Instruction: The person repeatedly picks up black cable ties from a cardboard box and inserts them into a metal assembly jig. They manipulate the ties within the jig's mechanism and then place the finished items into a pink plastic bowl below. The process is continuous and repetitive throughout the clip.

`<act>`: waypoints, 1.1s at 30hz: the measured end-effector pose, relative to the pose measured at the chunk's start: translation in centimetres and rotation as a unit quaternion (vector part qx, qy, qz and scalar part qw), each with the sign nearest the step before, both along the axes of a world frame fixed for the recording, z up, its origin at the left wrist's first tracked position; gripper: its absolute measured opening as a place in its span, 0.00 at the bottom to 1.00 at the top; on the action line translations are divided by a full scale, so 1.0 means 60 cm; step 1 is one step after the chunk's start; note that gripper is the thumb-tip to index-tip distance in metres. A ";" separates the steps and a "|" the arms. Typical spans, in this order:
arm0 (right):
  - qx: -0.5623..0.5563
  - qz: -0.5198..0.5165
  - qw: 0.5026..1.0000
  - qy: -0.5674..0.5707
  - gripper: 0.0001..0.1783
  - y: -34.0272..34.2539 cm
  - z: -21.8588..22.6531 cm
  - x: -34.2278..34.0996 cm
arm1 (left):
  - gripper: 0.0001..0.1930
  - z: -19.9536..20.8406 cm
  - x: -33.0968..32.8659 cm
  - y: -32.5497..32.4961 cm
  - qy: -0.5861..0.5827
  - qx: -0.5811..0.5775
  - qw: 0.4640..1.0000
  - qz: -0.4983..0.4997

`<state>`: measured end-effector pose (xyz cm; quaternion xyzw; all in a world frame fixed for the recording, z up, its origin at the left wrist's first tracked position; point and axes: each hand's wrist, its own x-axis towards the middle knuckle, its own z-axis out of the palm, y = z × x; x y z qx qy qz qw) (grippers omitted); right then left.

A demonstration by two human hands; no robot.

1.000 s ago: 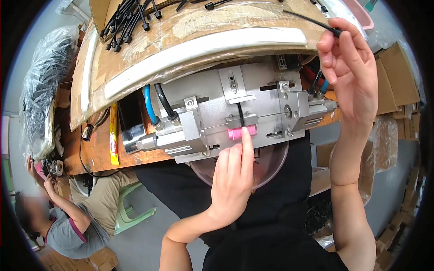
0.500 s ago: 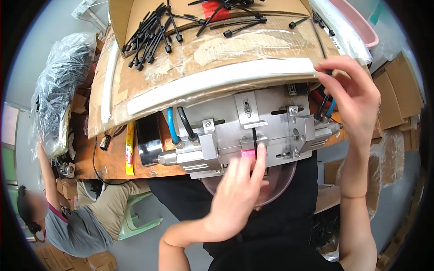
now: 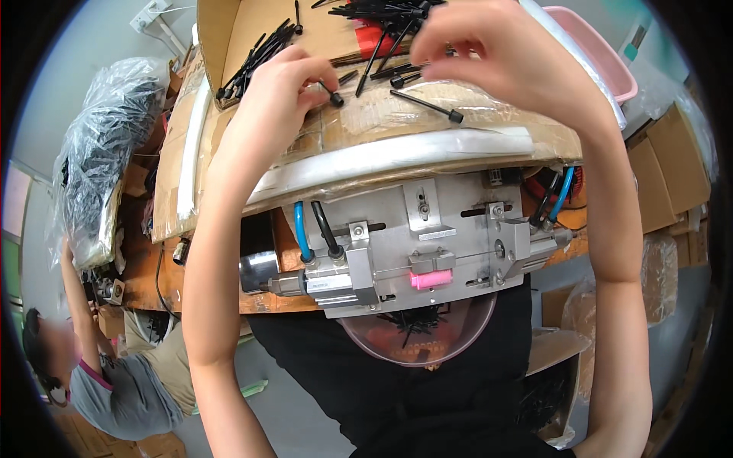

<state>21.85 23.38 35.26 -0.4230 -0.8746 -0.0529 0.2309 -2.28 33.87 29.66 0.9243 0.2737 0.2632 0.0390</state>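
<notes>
My left hand (image 3: 275,91) pinches a black knob-headed rod (image 3: 336,99) between thumb and fingertips, low over the cardboard (image 3: 489,95). My right hand (image 3: 504,65) curls its fingers above a tangle of similar rods (image 3: 382,11) — whether it grips one, I cannot tell. One loose rod (image 3: 427,105) lies on the cardboard between my hands, and a second heap (image 3: 263,57) sits by my left, in the open carton (image 3: 321,38).

Nearer my body, past the white foam strip (image 3: 397,154), the metal clamping fixture (image 3: 473,217) stands on the wooden worktop (image 3: 145,288). No rod sits at its small centre block (image 3: 431,261) or the pink piece (image 3: 431,279) just in front. Below its front edge, the clear bowl (image 3: 477,336) holds a clump of black pieces (image 3: 416,320).

I'd judge the batch partly done: those pieces look finished, while both heaps and the pinched rod await their turn — plenty left.
</notes>
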 end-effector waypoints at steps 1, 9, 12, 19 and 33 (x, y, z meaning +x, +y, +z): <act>0.002 0.007 1.000 0.010 0.06 0.019 -0.002 -0.008 | 0.09 -0.006 -0.011 -0.009 -0.023 0.013 1.000 -0.006; -0.008 -0.149 0.984 -0.095 0.05 0.145 -0.022 -0.142 | 0.11 0.001 -0.090 -0.070 -0.120 0.011 0.988 0.097; 0.000 -0.130 0.983 -0.129 0.06 0.158 -0.023 -0.160 | 0.11 -0.005 -0.104 -0.074 -0.128 -0.023 0.986 0.102; -0.141 -0.047 0.980 -0.134 0.05 0.126 -0.026 -0.123 | 0.09 -0.014 -0.109 -0.075 -0.138 -0.026 0.986 0.092; -0.067 0.023 0.996 0.057 0.03 0.075 -0.041 -0.036 | 0.06 0.039 0.023 -0.136 -0.096 -0.096 0.990 0.024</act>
